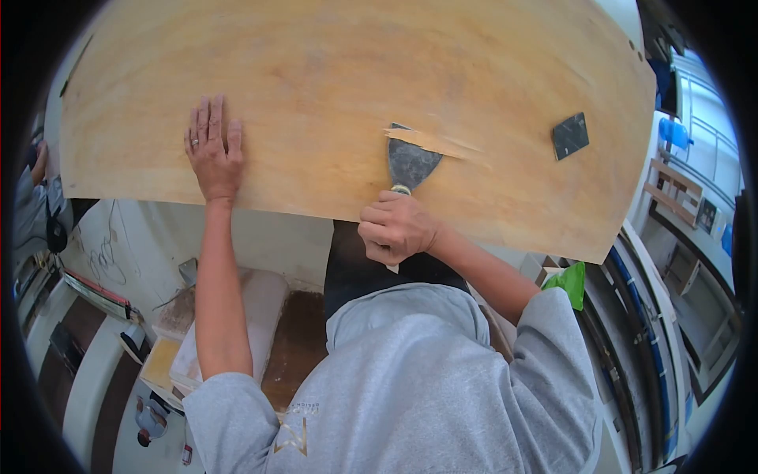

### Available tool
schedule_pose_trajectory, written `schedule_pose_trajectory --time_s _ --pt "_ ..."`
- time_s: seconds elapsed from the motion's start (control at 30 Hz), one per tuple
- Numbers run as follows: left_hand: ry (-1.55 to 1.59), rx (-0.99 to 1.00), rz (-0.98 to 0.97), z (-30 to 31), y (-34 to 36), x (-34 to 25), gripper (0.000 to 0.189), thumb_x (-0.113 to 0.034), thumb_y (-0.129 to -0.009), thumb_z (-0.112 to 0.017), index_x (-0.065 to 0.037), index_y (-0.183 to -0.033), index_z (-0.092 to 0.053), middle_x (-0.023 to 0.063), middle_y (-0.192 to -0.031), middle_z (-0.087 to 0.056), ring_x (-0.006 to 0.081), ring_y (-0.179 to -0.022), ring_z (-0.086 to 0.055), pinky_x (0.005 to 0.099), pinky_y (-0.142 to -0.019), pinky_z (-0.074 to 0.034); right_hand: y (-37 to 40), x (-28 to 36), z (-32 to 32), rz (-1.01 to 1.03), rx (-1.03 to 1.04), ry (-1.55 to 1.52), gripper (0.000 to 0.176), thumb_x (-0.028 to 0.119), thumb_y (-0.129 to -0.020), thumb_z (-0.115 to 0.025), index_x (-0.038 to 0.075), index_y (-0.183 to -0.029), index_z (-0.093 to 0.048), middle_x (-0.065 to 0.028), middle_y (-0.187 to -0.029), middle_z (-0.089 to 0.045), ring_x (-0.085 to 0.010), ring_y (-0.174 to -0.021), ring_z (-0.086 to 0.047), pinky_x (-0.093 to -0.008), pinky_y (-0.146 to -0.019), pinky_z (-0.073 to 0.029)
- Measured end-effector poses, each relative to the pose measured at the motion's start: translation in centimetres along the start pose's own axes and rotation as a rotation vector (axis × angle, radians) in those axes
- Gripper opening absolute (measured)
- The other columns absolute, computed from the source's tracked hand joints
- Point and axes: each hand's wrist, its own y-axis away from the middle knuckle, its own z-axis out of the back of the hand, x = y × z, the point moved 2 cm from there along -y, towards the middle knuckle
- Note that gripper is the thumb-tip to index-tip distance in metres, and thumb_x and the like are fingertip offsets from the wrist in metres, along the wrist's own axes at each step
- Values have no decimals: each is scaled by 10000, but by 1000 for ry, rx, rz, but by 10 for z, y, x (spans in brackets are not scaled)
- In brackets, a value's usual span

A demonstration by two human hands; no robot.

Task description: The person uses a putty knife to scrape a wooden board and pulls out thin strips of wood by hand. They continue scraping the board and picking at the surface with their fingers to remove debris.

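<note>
A large wooden board point(316, 87) spans the upper part of the view. My left hand point(214, 154) rests flat on its left side, fingers stretched out and a ring on one of them. My right hand point(397, 227) is wrapped round the handle of a putty knife point(412, 163) at the board's near edge. The dark blade lies against the board, and a strip of peeled wood veneer point(434, 142) crosses over its front edge. Further right on the board lies a small dark square piece point(570, 136), which may be sandpaper.
Below the board on the left are boxes point(170, 347) and a white block. A green bag point(570, 283) hangs near my right elbow. Long panels point(632, 340) stand at the right. Another person point(35, 197) is at the far left, and one point(151, 419) is lower left.
</note>
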Motion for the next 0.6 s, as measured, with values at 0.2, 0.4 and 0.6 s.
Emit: schedule_pose_trajectory --time_s 0.2,0.4,0.6 --pt "19 0 -11 0 -1 2 585 -439 -1125 -541 -276 -1683 -477 25 -1757 -432 274 -1636 -350 496 -1344 -201 4 5 -6 -10 7 71 223 116 -703 -724 116 -773 -512 -42 -726 -474 -246 -615 -530 -374 -636 -413" --pt "8 -16 -20 2 -1 2 595 -447 -1130 -533 -269 -1693 -461 41 -1763 -421 286 -1635 -349 498 -1346 -197 -2 8 -10 -139 -126 101 213 151 -728 -747 122 -768 -541 -50 -764 -497 -251 -650 -547 -373 -657 -414" --pt "-10 -7 -17 -2 -1 4 597 -445 -1137 -511 -263 -1702 -446 43 -1776 -396 287 -1640 -340 499 -1347 -196 -22 23 -22 -129 46 32 271 326 -767 -792 121 -799 -617 -57 -878 -544 -250 -770 -599 -411 -781 -430"
